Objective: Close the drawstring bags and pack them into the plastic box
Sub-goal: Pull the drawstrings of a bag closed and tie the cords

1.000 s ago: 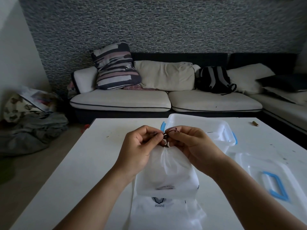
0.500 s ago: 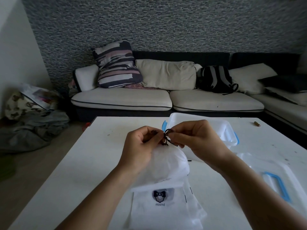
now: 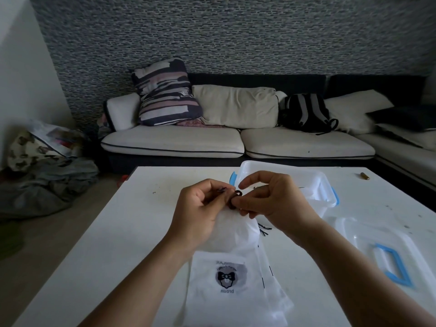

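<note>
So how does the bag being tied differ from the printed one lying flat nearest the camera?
The held bag is bunched and rounded, its neck gathered between the left hand and right hand, which pinch its dark cord. The flat bag lies spread on the table, with neither hand on it. The flat bag shows a printed bow-tie logo; no print shows on the held bag. Both are white fabric.

The left hand (image 3: 200, 206) hides the bag's (image 3: 232, 234) gathered neck; the picture's bottom edge crops the flat bags (image 3: 226, 300).
</note>
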`<move>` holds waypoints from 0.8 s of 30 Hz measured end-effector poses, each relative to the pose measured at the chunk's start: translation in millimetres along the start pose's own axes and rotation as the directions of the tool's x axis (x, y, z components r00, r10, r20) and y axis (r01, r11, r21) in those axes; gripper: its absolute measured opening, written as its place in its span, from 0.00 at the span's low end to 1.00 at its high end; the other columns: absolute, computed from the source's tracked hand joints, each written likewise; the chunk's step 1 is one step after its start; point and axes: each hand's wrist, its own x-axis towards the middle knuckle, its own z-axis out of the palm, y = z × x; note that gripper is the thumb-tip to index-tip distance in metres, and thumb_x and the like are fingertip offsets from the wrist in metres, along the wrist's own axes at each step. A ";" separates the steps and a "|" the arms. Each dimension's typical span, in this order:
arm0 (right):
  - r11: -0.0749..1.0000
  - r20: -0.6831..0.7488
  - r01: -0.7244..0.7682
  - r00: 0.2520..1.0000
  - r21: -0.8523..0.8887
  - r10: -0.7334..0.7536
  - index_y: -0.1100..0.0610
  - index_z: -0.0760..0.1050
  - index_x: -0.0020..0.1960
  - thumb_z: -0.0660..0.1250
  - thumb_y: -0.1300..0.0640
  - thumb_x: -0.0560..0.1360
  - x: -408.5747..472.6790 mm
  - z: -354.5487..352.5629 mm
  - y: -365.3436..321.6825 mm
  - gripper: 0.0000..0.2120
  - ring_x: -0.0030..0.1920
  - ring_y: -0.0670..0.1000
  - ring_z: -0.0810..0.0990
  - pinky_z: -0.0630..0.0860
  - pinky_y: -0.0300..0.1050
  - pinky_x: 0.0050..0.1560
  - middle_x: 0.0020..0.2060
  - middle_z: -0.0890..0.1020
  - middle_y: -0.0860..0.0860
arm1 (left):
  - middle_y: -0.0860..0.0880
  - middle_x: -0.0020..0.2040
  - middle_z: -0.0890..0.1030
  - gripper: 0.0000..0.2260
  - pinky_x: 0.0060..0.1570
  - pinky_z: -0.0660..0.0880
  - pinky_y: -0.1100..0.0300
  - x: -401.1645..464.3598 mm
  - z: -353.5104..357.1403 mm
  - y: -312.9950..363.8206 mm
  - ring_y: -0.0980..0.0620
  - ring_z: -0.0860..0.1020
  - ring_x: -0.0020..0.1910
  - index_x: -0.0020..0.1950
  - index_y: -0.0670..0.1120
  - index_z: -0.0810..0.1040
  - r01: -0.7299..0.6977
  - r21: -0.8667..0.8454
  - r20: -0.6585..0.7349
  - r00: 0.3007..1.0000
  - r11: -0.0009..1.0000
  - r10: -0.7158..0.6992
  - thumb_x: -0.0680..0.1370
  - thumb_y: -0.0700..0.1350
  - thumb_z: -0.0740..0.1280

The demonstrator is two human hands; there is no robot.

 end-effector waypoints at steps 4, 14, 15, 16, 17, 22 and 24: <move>0.996 0.002 0.005 1.000 -0.089 -0.005 0.60 0.82 0.50 0.80 0.60 0.67 -0.8 -1.9 -3.5 0.14 0.30 0.50 0.80 0.76 0.40 0.32 0.32 0.85 0.56 | 0.47 0.41 0.86 0.04 0.46 0.80 0.62 -0.3 0.5 0.1 0.52 0.84 0.42 0.45 0.44 0.84 0.000 -0.037 0.016 1.000 0.999 0.000 0.73 0.43 0.72; 0.920 -0.004 0.239 0.968 -0.312 -0.253 0.53 0.84 0.35 0.80 0.57 0.68 0.8 -5.8 3.4 0.06 0.33 0.45 0.79 0.73 0.38 0.35 0.37 0.83 0.50 | 0.48 0.40 0.87 0.04 0.46 0.79 0.64 -1.0 4.4 1.9 0.52 0.85 0.41 0.45 0.43 0.86 -0.085 0.010 -0.065 0.994 0.996 0.086 0.74 0.36 0.73; 0.915 -0.009 0.243 0.966 -0.323 -0.259 0.54 0.84 0.36 0.79 0.57 0.69 0.0 -5.8 2.4 0.06 0.31 0.45 0.77 0.71 0.37 0.33 0.37 0.82 0.50 | 0.49 0.39 0.87 0.04 0.46 0.79 0.64 -0.8 4.2 1.8 0.52 0.85 0.41 0.45 0.43 0.86 -0.108 0.041 -0.066 0.992 0.993 0.111 0.74 0.36 0.74; 0.906 -0.011 0.250 0.963 -0.342 -0.269 0.55 0.83 0.37 0.79 0.57 0.69 -0.2 -5.9 2.2 0.06 0.31 0.46 0.77 0.72 0.39 0.33 0.38 0.82 0.49 | 0.49 0.38 0.87 0.04 0.46 0.79 0.64 -0.7 3.5 1.6 0.52 0.85 0.40 0.45 0.43 0.87 -0.127 0.069 -0.061 0.989 0.989 0.131 0.74 0.36 0.74; 0.894 -0.003 0.260 0.960 -0.365 -0.281 0.55 0.82 0.37 0.79 0.57 0.70 -0.4 -6.1 1.8 0.06 0.33 0.47 0.78 0.74 0.42 0.35 0.38 0.82 0.48 | 0.50 0.38 0.87 0.04 0.46 0.79 0.64 -0.6 3.3 2.2 0.52 0.85 0.40 0.46 0.44 0.87 -0.140 0.095 -0.051 0.988 0.985 0.146 0.74 0.36 0.74; 0.801 0.039 0.320 0.936 -0.506 -0.349 0.61 0.76 0.37 0.75 0.63 0.71 1.0 -4.2 6.3 0.08 0.35 0.52 0.80 0.76 0.42 0.33 0.36 0.83 0.49 | 0.54 0.39 0.87 0.04 0.46 0.79 0.66 -1.3 3.6 3.5 0.56 0.85 0.41 0.46 0.46 0.87 -0.152 0.191 0.008 0.988 0.970 0.153 0.75 0.38 0.73; 0.740 0.014 0.321 0.922 -0.591 -0.388 0.60 0.70 0.35 0.74 0.62 0.70 1.7 -0.7 9.3 0.13 0.30 0.54 0.72 0.70 0.43 0.29 0.31 0.81 0.53 | 0.54 0.40 0.87 0.04 0.46 0.78 0.67 -1.5 4.5 3.2 0.56 0.84 0.42 0.46 0.46 0.87 -0.142 0.208 0.021 0.990 0.968 0.141 0.75 0.39 0.74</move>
